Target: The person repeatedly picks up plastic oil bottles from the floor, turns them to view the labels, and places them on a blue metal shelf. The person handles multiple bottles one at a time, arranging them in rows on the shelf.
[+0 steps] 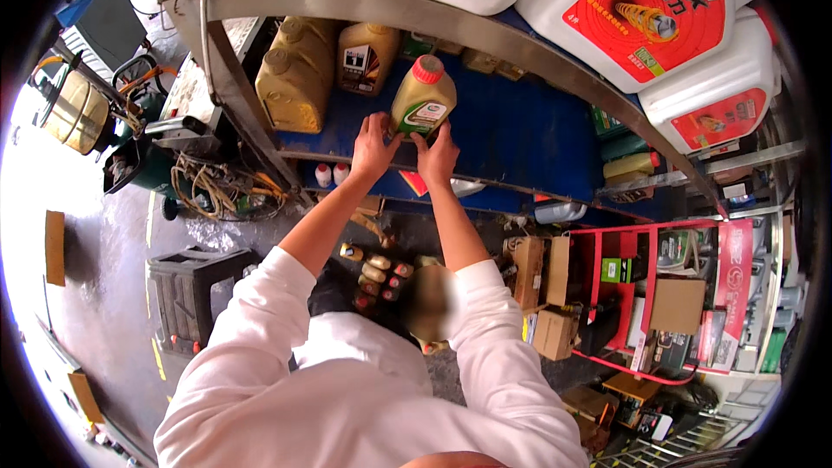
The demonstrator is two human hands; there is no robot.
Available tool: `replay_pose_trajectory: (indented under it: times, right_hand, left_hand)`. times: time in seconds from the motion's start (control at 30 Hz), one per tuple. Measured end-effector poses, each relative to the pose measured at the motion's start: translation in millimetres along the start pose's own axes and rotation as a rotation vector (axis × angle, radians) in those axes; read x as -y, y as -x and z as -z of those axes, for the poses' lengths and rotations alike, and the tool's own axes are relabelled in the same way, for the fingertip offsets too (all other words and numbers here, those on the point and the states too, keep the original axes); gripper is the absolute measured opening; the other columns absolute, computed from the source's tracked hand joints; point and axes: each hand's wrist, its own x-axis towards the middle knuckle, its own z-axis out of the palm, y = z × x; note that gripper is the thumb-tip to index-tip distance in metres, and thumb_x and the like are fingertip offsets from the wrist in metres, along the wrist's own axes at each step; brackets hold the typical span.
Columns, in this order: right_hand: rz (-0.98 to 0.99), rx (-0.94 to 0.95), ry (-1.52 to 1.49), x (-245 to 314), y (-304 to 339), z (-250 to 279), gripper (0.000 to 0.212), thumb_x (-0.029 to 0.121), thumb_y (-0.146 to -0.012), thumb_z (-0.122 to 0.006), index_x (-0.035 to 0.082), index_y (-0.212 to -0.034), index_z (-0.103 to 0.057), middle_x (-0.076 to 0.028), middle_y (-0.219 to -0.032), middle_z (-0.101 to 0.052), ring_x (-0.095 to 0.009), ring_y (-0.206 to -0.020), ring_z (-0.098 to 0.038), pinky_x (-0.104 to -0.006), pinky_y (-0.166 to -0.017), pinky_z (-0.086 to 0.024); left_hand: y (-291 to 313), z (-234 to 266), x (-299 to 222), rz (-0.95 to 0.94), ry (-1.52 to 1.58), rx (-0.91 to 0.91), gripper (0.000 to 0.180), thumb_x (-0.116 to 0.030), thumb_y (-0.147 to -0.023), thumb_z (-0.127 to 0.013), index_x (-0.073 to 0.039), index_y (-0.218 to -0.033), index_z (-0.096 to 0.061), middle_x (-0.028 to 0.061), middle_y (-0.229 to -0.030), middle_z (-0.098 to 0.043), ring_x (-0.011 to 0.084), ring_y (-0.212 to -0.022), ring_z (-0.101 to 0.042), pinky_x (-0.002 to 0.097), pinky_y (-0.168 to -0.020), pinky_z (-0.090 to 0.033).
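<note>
A gold motor oil bottle [414, 104] with a red cap and a green-and-white label stands at the front of a blue shelf [503, 134]. My left hand [374, 149] grips its lower left side, fingers curled against it. My right hand [437, 154] holds the lower right side, with the thumb at the front of the base. Behind and to the left are another gold oil bottle [367, 56] with a dark label and larger gold jugs [295, 87].
White oil jugs [646, 13] with red labels fill the shelf above, behind a metal beam [399, 2]. Small bottles [381, 273] stand on the floor below me. A red rack [598, 286] with boxes is at right, a black toolbox [186, 295] at left.
</note>
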Motion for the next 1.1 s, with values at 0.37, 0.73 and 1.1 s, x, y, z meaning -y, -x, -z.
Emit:
replay_pose_trajectory:
  times: [0.37, 0.73, 1.1]
  right_hand:
    - [0.005, -0.025, 0.115, -23, -83, -54, 0.074, 0.028, -0.087, -0.077, 0.009, -0.146, -0.036, -0.017, -0.12, -0.065, -0.039, -0.107, -0.064, -0.0543, -0.088, -0.041]
    - [-0.05, -0.048, 0.262, -49, -139, -72, 0.051, 0.022, -0.083, -0.076, 0.012, -0.127, -0.052, -0.017, -0.1, -0.072, -0.041, -0.097, -0.066, -0.0571, -0.089, -0.042]
    - [-0.132, 0.05, 0.363, -26, -127, -42, 0.057, 0.028, -0.084, -0.076, 0.013, -0.134, -0.052, -0.012, -0.11, -0.072, -0.035, -0.11, -0.065, -0.0587, -0.095, -0.041]
  left_hand:
    - [-77, -40, 37, -0.087, -0.169, -0.076, 0.035, -0.01, -0.089, -0.064, -0.005, -0.121, -0.05, 0.0209, -0.099, -0.068, 0.0431, -0.088, -0.067, 0.0506, -0.072, -0.055]
    - [-91, -50, 14, -0.075, -0.334, 0.257, 0.075, 0.0, -0.081, -0.06, 0.007, -0.148, -0.028, 0.0308, -0.126, -0.059, 0.0454, -0.1, -0.065, 0.0504, -0.086, -0.055]
    - [-65, -32, 5, -0.203, -0.194, 0.285, 0.072, 0.004, -0.082, -0.052, -0.006, -0.151, -0.033, 0.0276, -0.154, -0.033, 0.0461, -0.126, -0.051, 0.0493, -0.101, -0.047]
